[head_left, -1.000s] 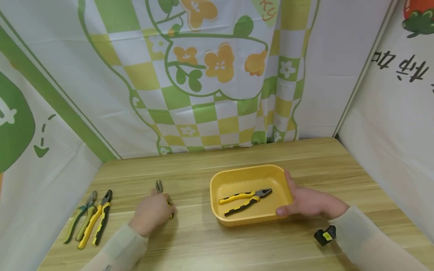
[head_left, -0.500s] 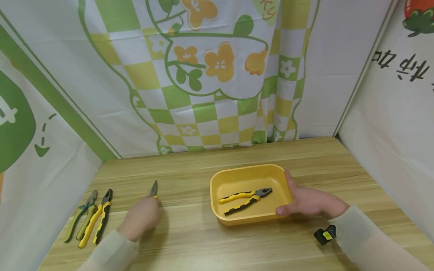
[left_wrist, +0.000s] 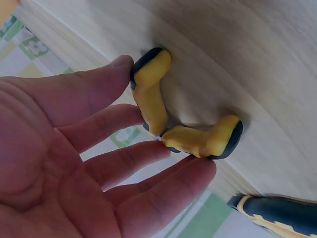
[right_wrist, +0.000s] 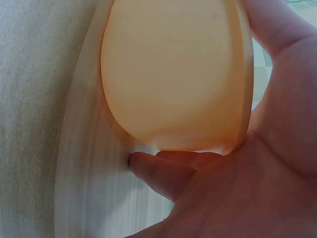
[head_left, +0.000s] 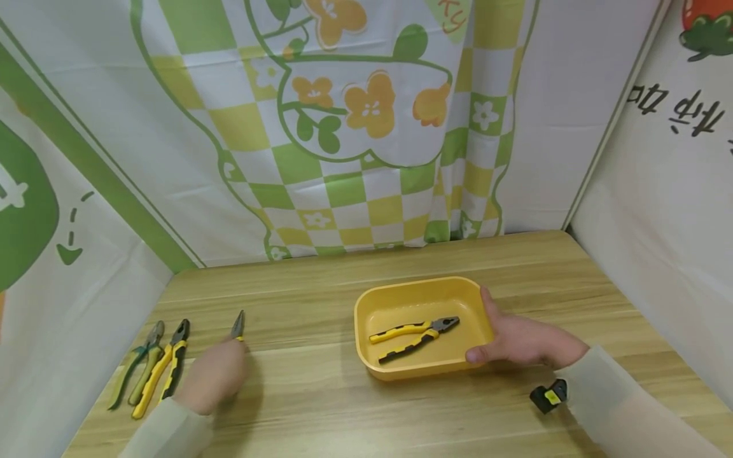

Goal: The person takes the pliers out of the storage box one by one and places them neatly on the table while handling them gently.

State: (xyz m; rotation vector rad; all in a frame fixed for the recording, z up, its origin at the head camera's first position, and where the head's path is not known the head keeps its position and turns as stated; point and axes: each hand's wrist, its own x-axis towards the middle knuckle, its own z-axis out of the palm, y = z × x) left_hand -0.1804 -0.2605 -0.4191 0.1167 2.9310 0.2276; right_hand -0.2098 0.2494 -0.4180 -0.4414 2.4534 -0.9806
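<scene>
My left hand pinches the handles of a pair of needle-nose pliers, its slim tips pointing away from me. In the left wrist view the thumb and fingers hold the spread yellow-and-black handles close over the table. At the right end of a yellow plastic box, my right hand grips the wall, as the right wrist view of the box also shows. Inside the box lies one pair of combination pliers with yellow-and-black handles.
Left of my left hand lie yellow-and-black pliers, partly covered by that hand, and green-handled pliers beside them. The wooden table ends at a patterned curtain. A small black device sits at my right wrist.
My left hand has moved left across the table with the needle-nose pliers, closer to the pliers at the left. The right hand and the box have stayed in place.
</scene>
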